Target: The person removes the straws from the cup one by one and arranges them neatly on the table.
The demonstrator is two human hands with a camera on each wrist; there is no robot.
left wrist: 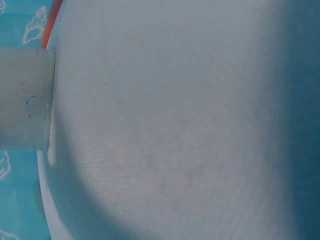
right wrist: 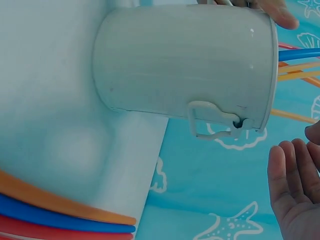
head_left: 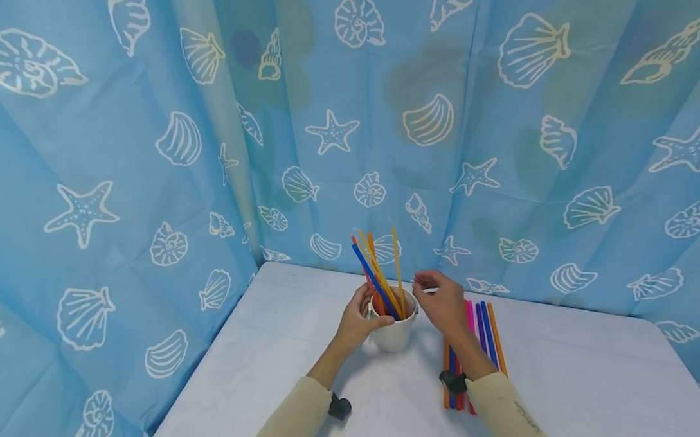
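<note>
A small white metal bucket (head_left: 392, 336) stands upright on the table with several colored straws (head_left: 377, 277) leaning in it: yellow, blue, orange and red. My left hand (head_left: 358, 318) grips its rim from the left, with the thumb along the front. Just right of the rim is my right hand (head_left: 442, 302), its fingers loosely bent and nothing visible in them. In the right wrist view its fingertips (right wrist: 286, 152) are apart from the bucket, close to a yellow straw (right wrist: 295, 116). The bucket's side handle (right wrist: 212, 120) faces that hand. The left wrist view misses the left hand.
More straws (head_left: 490, 336), in orange, blue, purple, pink and red, lie on the white table (head_left: 582, 374) right of the bucket, partly under my right forearm. A blue curtain (head_left: 375, 161) with white shell prints hangs behind and to the left of the table.
</note>
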